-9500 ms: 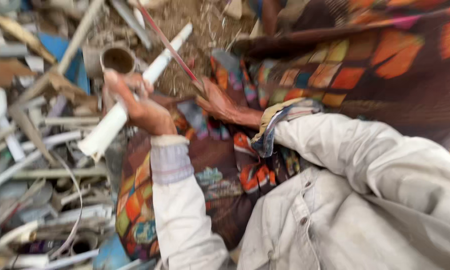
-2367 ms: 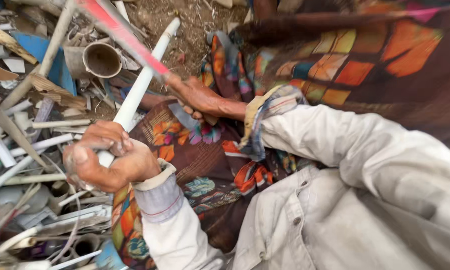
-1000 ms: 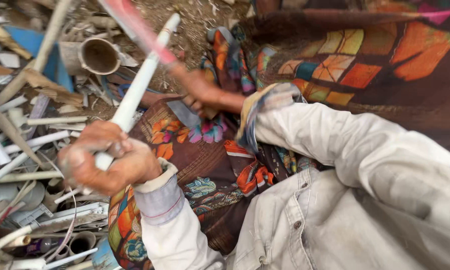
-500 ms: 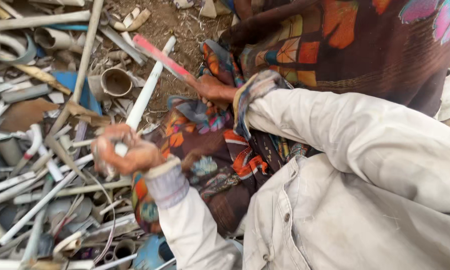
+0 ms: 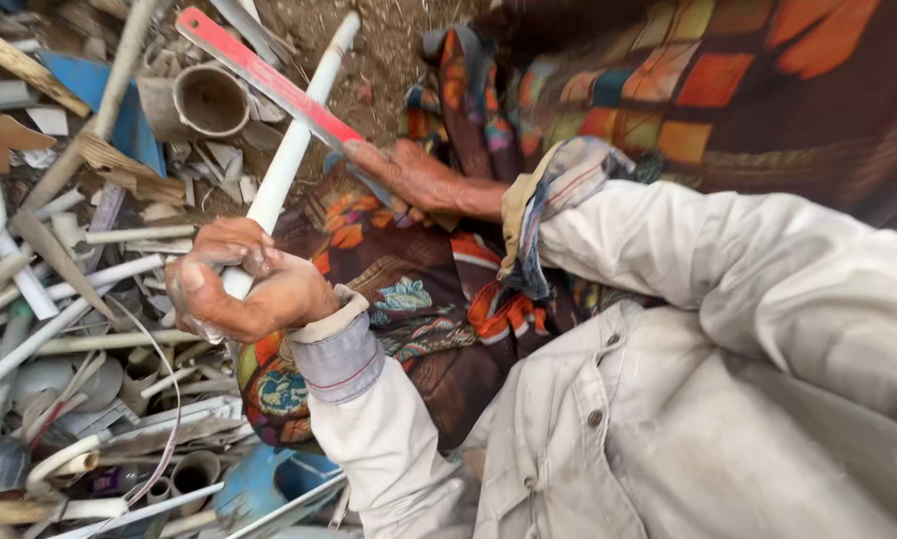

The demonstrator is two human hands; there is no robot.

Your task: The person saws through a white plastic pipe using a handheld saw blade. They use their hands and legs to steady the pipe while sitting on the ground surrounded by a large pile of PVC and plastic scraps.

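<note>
1. L hand (image 5: pixel 244 289): fist closed tight round the near end of a white pipe (image 5: pixel 294 150), knuckles up, thumb side toward the scrap pile. Wrist bent slightly; forearm runs back down-right in a pale sleeve with a grey cuff (image 5: pixel 337 344).
2. White pipe: slants up-right from the L fist, far end near top of frame over bare dirt (image 5: pixel 399 50). Lower part lies across the lap, over a patterned cloth (image 5: pixel 409 299).
3. R hand (image 5: pixel 404 175): closed round the grip end of a red saw blade (image 5: pixel 269 80), palm down, fingers wrapped. Forearm comes in from the right; sleeve bunched at the wrist w/ checked lining showing.
4. Red saw blade: long, flat, angled up-left from the R hand, crossing over the pipe about mid-length. Touching or just above it – can't tell.
5. Hands sit apart, L lower and nearer the camera, R higher by the knee.
6. Left of frame: heap of cut pipe offcuts (image 5: pixel 59 299), mostly white/grey, plus a short wide pipe socket (image 5: pixel 204 100) standing open-end up near the blade tip, and a blue piece (image 5: pixel 129 110) beside it.
</note>
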